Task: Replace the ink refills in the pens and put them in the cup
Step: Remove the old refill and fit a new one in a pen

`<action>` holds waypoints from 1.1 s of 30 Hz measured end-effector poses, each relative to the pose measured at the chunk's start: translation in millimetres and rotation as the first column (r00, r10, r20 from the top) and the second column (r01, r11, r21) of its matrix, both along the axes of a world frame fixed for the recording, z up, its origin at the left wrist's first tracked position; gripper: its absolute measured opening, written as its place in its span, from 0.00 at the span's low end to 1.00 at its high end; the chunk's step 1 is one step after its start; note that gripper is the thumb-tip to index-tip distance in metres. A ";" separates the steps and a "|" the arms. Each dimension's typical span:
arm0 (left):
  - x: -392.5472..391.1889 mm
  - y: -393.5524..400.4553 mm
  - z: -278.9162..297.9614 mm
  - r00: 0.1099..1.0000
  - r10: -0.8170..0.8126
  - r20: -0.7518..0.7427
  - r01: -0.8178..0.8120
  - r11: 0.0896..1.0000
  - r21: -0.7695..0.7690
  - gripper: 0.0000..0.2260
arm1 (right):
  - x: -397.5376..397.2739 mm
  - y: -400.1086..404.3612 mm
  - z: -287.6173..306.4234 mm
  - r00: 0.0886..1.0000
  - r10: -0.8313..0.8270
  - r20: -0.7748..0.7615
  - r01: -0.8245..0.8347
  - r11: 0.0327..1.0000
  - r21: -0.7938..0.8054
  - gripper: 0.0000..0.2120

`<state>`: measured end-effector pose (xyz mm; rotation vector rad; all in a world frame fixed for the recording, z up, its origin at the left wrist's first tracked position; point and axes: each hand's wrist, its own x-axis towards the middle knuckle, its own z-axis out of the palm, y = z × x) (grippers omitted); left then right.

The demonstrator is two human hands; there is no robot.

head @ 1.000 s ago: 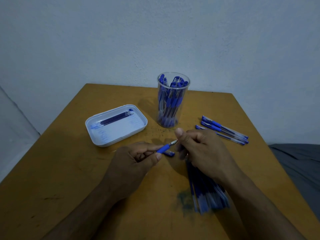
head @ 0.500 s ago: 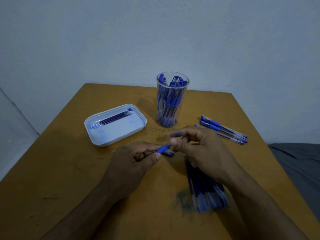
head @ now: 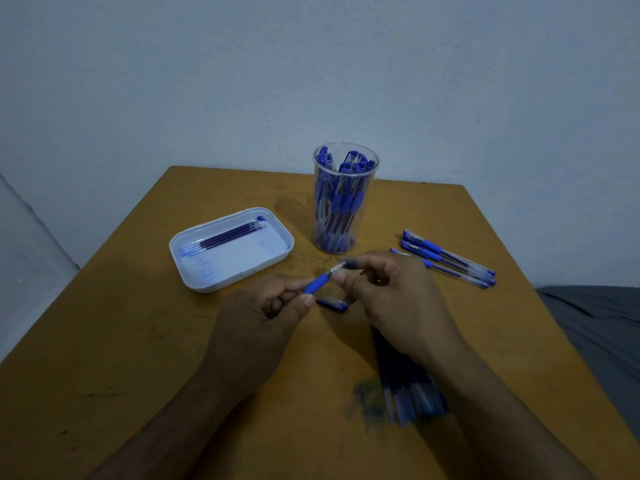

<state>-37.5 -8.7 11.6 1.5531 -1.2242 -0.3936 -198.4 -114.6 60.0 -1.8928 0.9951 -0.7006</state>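
My left hand (head: 258,323) grips a blue pen (head: 317,284) by its barrel, the blue rubber grip and metal tip pointing up and right. My right hand (head: 391,299) pinches the pen's tip end between thumb and fingers. A blue pen cap (head: 332,304) lies on the table just below the two hands. The clear cup (head: 344,199) stands behind them, filled with several blue pens. A white tray (head: 277,252) at the left holds a few ink refills (head: 228,235).
Three blue pens (head: 446,258) lie on the table at the right. A bundle of refills (head: 412,386) lies under my right wrist, beside a dark ink stain (head: 367,398). The wooden table (head: 138,358) meets a wall behind; grey fabric (head: 602,327) lies off its right edge.
My right hand has turned at the pen's tip, its fingers shifting around the tip end. My left hand has kept the pen nearly still.
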 end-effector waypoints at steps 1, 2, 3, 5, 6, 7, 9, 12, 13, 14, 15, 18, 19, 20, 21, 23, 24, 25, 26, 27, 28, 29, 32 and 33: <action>0.4 -0.4 0.7 0.999 0.027 -0.046 -0.028 0.999 -0.018 0.11 | 1.3 0.4 -1.1 0.995 -0.024 -0.098 0.014 0.995 -0.098 0.08; 1.3 -0.9 1.4 0.995 0.054 -0.089 -0.057 0.998 -0.031 0.11 | 2.9 1.2 -1.6 0.971 -0.047 -0.236 -0.006 0.976 -0.220 0.11; 2.1 -1.3 2.4 0.990 0.080 -0.118 -0.085 0.996 -0.039 0.10 | 5.6 3.2 -0.9 0.925 -0.066 -0.374 -0.061 0.946 -0.319 0.13; 3.6 -1.7 4.1 0.983 0.112 -0.146 -0.120 0.992 -0.045 0.10 | 12.0 9.0 -0.6 0.816 -0.065 -0.574 -0.182 0.914 -0.362 0.13; 3.5 -1.9 4.9 0.981 0.113 -0.156 -0.122 0.991 -0.046 0.10 | 14.3 11.3 -1.2 0.771 -0.047 -0.635 -0.216 0.919 -0.330 0.13; 3.0 -1.9 5.9 0.981 0.109 -0.161 -0.118 0.992 -0.046 0.10 | 16.6 13.0 -1.5 0.734 -0.030 -0.678 -0.235 0.926 -0.295 0.12; 1.8 -1.8 6.8 0.983 0.102 -0.154 -0.110 0.993 -0.046 0.10 | 19.7 13.6 -3.3 0.694 -0.021 -0.720 -0.255 0.928 -0.273 0.11; 1.9 -2.3 6.2 0.984 0.101 -0.148 -0.110 0.993 -0.052 0.09 | 21.2 12.3 -4.1 0.698 -0.013 -0.716 -0.253 0.931 -0.264 0.12; 2.0 -2.4 6.2 0.985 0.100 -0.139 -0.109 0.993 -0.054 0.09 | 20.5 11.9 -3.5 0.727 0.000 -0.686 -0.238 0.938 -0.252 0.12; 2.1 -2.4 6.2 0.986 0.100 -0.132 -0.108 0.993 -0.055 0.09 | 18.9 11.5 -3.6 0.777 0.006 -0.629 -0.210 0.945 -0.250 0.10; 2.1 -2.3 6.0 0.986 0.098 -0.133 -0.106 0.993 -0.057 0.09 | 16.5 10.8 -4.1 0.840 0.001 -0.542 -0.167 0.951 -0.259 0.07; 1.8 -1.9 5.6 0.984 0.074 -0.164 -0.085 0.994 -0.061 0.10 | 8.8 5.2 -5.3 0.972 -0.032 -0.231 -0.017 0.979 -0.205 0.04; 1.4 -1.6 5.2 0.984 0.060 -0.169 -0.072 0.995 -0.063 0.10 | 6.3 2.9 -5.7 0.990 -0.037 -0.134 0.017 0.989 -0.146 0.04; 0.6 -1.3 4.6 0.985 0.044 -0.168 -0.055 0.996 -0.063 0.10 | 4.8 0.9 -4.6 0.999 -0.042 -0.031 0.040 0.997 -0.068 0.04; 0.0 -1.0 4.0 0.986 0.029 -0.162 -0.039 0.997 -0.059 0.11 | 3.5 0.0 -2.1 0.996 -0.052 0.079 0.049 0.998 0.033 0.04; -1.0 -0.3 2.5 0.991 0.008 -0.131 -0.014 0.999 -0.046 0.14 | 1.7 0.0 3.5 0.957 -0.092 0.275 0.027 0.973 0.230 0.04; -1.5 -0.1 1.7 0.994 -0.003 -0.107 -0.001 0.999 -0.040 0.15 | 0.8 0.0 5.1 0.936 -0.115 0.333 0.023 0.963 0.269 0.05; -1.7 -0.1 0.8 0.997 -0.013 -0.080 0.010 0.999 -0.037 0.15 | -0.3 -0.3 6.4 0.921 -0.134 0.365 0.030 0.960 0.278 0.07; -1.6 -0.5 0.0 0.998 -0.019 -0.054 0.017 0.999 -0.033 0.15 | -1.2 -0.9 7.2 0.911 -0.149 0.385 0.039 0.960 0.279 0.08; -0.8 -0.8 -1.4 0.999 -0.020 -0.032 0.019 0.999 -0.030 0.15 | -2.2 -1.4 8.1 0.903 -0.154 0.401 0.041 0.960 0.277 0.08; 0.0 -1.2 -2.6 1.000 -0.021 -0.020 0.021 0.999 -0.026 0.16 | -3.4 -2.1 8.7 0.897 -0.154 0.415 0.036 0.960 0.278 0.07; 0.7 -1.3 -3.7 1.000 -0.021 -0.016 0.021 1.000 -0.022 0.16 | -4.7 -2.6 9.4 0.892 -0.149 0.427 0.029 0.961 0.274 0.07; 2.3 -1.9 -4.2 0.999 -0.028 -0.018 0.028 1.000 -0.013 0.17 | -7.1 -3.3 10.1 0.886 -0.133 0.445 0.022 0.969 0.246 0.05; 2.7 -2.1 -4.4 0.999 -0.030 -0.024 0.030 0.999 -0.014 0.16 | -7.2 -3.1 9.9 0.885 -0.130 0.447 0.021 0.970 0.241 0.05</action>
